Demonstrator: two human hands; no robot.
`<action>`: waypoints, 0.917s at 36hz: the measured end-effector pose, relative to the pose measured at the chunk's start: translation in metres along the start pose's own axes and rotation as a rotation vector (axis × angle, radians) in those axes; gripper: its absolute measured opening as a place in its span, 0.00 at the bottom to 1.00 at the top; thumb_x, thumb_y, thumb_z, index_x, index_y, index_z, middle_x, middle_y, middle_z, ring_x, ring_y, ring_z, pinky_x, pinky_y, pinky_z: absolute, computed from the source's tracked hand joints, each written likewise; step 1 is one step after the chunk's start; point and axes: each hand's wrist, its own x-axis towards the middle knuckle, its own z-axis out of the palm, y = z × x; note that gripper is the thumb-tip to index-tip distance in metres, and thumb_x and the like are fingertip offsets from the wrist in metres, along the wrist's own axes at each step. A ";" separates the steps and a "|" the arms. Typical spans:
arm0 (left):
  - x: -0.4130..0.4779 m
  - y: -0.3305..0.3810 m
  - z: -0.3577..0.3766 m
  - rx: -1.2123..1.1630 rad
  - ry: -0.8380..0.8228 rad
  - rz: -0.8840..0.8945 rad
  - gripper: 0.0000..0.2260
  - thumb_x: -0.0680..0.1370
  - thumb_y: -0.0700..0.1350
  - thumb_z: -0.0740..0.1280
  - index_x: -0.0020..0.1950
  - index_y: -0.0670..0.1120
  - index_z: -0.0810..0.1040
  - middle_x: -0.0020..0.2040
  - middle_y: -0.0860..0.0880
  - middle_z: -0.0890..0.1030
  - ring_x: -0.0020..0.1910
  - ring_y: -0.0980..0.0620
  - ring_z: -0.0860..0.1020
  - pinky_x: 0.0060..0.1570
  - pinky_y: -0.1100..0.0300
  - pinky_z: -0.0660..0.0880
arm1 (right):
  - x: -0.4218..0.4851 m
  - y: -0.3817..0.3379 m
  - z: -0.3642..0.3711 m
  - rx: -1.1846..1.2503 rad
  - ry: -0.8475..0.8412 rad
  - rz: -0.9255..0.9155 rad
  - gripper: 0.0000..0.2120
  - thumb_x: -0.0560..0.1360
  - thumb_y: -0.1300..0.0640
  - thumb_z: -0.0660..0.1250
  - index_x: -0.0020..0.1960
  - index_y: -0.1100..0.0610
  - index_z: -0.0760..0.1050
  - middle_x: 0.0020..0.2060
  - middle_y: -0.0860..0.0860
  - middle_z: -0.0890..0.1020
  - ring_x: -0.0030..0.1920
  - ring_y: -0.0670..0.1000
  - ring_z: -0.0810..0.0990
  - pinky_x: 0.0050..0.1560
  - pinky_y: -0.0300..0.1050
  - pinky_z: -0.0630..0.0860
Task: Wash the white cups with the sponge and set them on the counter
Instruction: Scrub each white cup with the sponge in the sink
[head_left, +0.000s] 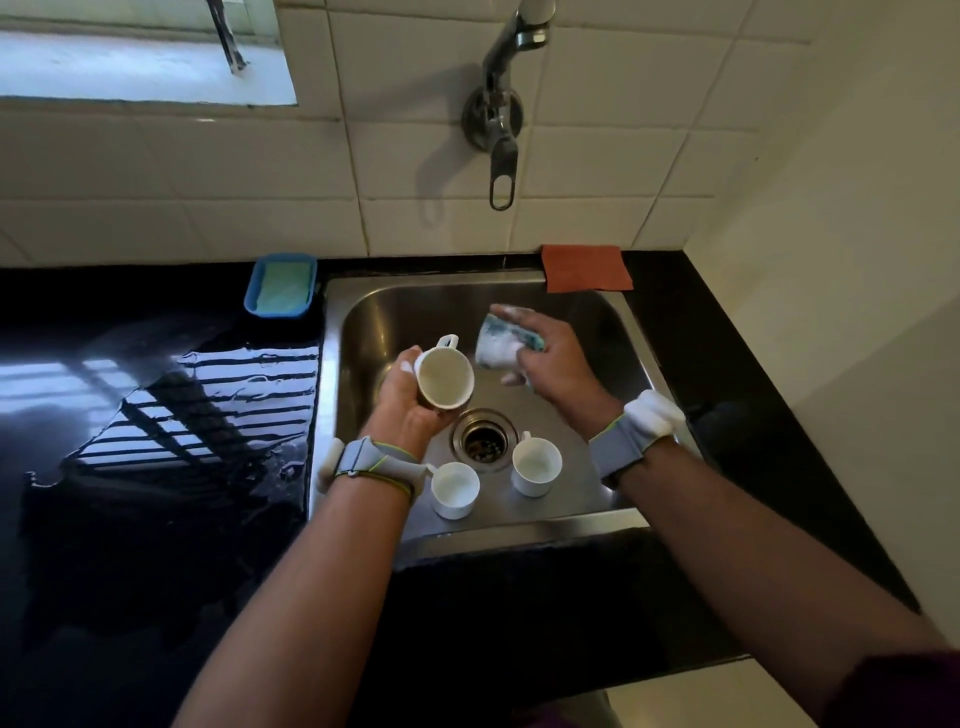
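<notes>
Left fingers (407, 360) gripping cup (445, 378), sponge (503, 344) beside

In the sink (395, 322), left cup (455, 488) and right cup (536, 463) flank the drain (484, 440); held cup (445, 376) above them, left of sponge (506, 344). Tray (280, 285) on counter (156, 519) at sink's back-left, cloth (586, 267) at back-right rim.

We hold one white cup (445, 376) tilted in our left hand (408, 405), its mouth towards us, its handle on the far side and its inside tinged brownish. Just beside it, our right hand (553, 364) grips the sponge (501, 345), green-blue and white with foam. A second cup (455, 488) and a third cup (536, 463) stand upright on the floor of the sink (519, 530), left and right of the drain (484, 440).
</notes>
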 end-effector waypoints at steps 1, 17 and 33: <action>0.001 0.000 -0.001 -0.005 0.005 -0.008 0.12 0.78 0.52 0.62 0.45 0.43 0.73 0.41 0.44 0.76 0.40 0.47 0.76 0.46 0.50 0.74 | 0.002 0.004 0.000 -0.080 0.032 0.021 0.21 0.74 0.72 0.60 0.61 0.54 0.77 0.57 0.45 0.75 0.51 0.48 0.78 0.37 0.44 0.82; 0.006 -0.002 -0.015 0.511 0.142 -0.044 0.09 0.76 0.49 0.64 0.43 0.44 0.73 0.42 0.44 0.76 0.42 0.45 0.75 0.47 0.52 0.74 | 0.022 0.035 0.046 -0.915 -0.104 0.114 0.11 0.74 0.55 0.63 0.49 0.61 0.79 0.45 0.58 0.82 0.45 0.58 0.80 0.37 0.42 0.66; 0.065 0.001 -0.037 1.162 0.391 0.280 0.17 0.75 0.38 0.67 0.62 0.36 0.74 0.60 0.37 0.77 0.59 0.41 0.76 0.57 0.51 0.75 | 0.063 0.103 0.096 -0.831 -0.277 0.316 0.09 0.72 0.50 0.64 0.41 0.55 0.78 0.46 0.57 0.83 0.45 0.59 0.82 0.39 0.44 0.71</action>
